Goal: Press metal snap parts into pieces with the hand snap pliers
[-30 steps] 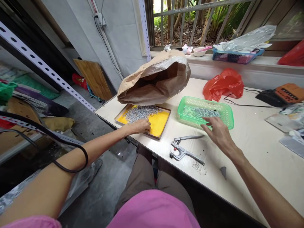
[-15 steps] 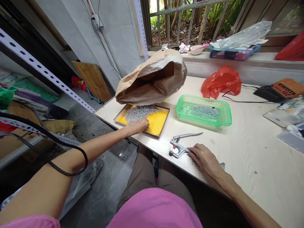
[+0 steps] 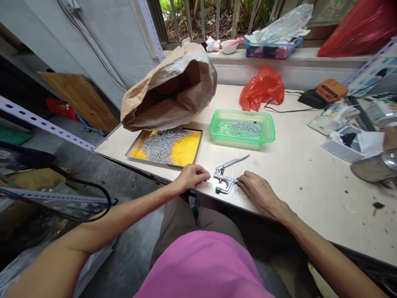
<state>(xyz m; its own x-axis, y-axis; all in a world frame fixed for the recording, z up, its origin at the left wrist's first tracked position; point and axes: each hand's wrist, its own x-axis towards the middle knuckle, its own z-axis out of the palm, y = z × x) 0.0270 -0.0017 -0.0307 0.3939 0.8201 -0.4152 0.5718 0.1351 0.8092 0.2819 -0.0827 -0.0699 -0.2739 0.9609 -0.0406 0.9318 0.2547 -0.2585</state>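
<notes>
My left hand point(image 3: 192, 177) is closed in a pinch at the table's front edge, just left of the pliers' jaw. Anything between its fingertips is too small to make out. Grey metal pliers point(image 3: 228, 182) with a C-shaped jaw, a spring and a red part lie on the table, one handle angled up and away. My right hand point(image 3: 259, 188) is closed on their other handle. Behind my left hand, many small silver metal pieces point(image 3: 158, 145) are heaped in a shallow tray point(image 3: 198, 145) with a yellow bottom. More such pieces lie in a green plastic basket point(image 3: 268, 130).
A large open paper sack point(image 3: 142, 111) leans over the tray's back edge. Behind the basket lie a red plastic bag point(image 3: 263, 89) and an orange and black battery pack point(image 3: 328, 93). A metal mug-like vessel point(image 3: 369, 169) stands at the right. Small specks are scattered on the table.
My left hand has left the tray and moved right, close to the pliers' jaw. My right hand stays on the handle. The camera view has turned to the right.
</notes>
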